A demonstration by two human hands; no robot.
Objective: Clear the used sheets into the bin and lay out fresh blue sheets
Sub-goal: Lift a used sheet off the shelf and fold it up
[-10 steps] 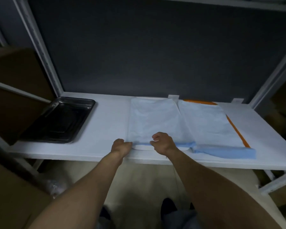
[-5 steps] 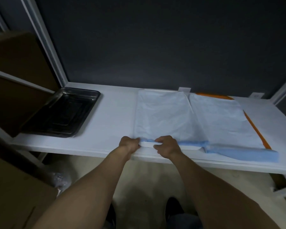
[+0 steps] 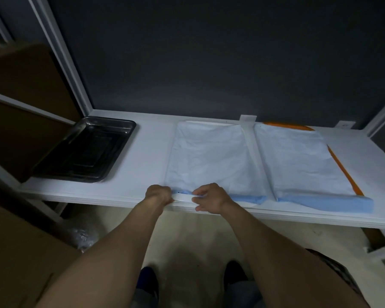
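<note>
The left sheet [image 3: 209,156] lies flat on the white shelf [image 3: 151,152], near edge at the lip. My left hand [image 3: 159,194] and right hand [image 3: 211,197] both pinch that edge (fingers curled). Judgement: lift evenly so nothing tears.

Steel tray [image 3: 85,150] on white shelf [image 3: 151,156]

At the shelf's [image 3: 151,147] front edge, the left hand's [image 3: 159,195] fingertips curl out of sight round the left sheet's [image 3: 209,156] near corner, and the right hand [image 3: 211,198], pinching that sheet's blue hem, covers part of it. The shelf's right end runs off the picture, and an orange strip [image 3: 342,170] there lies mostly under the right sheet [image 3: 298,156]. Below the shelf, dim shoes [image 3: 148,283] are cut by the bottom edge.
</note>
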